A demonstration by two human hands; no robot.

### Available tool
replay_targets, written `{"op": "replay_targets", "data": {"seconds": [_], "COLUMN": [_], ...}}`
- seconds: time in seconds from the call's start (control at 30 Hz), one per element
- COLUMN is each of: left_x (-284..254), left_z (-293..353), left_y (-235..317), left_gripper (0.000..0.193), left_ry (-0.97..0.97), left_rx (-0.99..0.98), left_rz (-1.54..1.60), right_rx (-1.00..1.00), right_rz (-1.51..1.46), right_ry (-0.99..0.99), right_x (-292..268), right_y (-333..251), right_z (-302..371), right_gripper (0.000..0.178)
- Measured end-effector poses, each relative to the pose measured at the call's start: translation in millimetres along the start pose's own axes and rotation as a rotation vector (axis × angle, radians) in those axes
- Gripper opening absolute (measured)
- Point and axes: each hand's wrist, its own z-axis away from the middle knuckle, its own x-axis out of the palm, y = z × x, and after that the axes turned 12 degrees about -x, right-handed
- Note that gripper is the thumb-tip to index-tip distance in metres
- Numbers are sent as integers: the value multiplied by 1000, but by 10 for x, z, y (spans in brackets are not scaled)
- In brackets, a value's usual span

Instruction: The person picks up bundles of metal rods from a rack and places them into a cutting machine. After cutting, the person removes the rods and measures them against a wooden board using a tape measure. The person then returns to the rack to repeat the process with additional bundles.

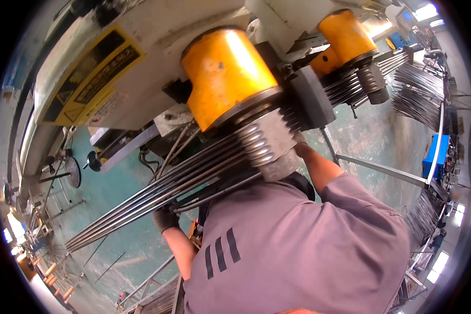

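Observation:
A bundle of long thin metal rods [141,212] runs slantwise from the lower left up into a machine clamp. My left hand [165,219], in a dark glove, is closed at the lower rods, about where the end of a shorter rod [220,192] lies. Over the bundle sits a large orange cylinder [227,76], with a ridged metal clamp screw [261,144] under it. My right hand [300,148] is beside that screw, on its right. The metal block and screw hide most of its fingers, so what it touches cannot be made out.
A second orange cylinder [348,36] holds the rods farther right. Piles of rods [418,91] lie on a rack at the right, near a blue box [436,156]. A cream machine body [157,52] with a yellow warning label hangs overhead. A metal frame rail [382,170] crosses at the right.

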Motion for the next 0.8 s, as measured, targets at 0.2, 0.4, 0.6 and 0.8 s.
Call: {"op": "replay_targets", "data": {"seconds": [0.2,0.4,0.6,0.8], "left_x": [369,246,644,-177], "left_z": [-168,-465,-231,-286], "left_y": [59,374,120,-77], "left_gripper": [18,36,54,51], "left_ry": [-288,-292,-245,-396], "left_rx": [-80,34,-17,55], "left_rz": [55,-145,-183,-387], "right_rx": [172,371,565,548], "right_rz": [-743,-703,-641,-721], "right_ry": [74,103,87,99], "right_x": [-567,-605,-241,-34], "right_y": [-428,-449,-4,381], "right_z": [565,1462,2192,2333], "right_gripper": [32,35,35,36]}}
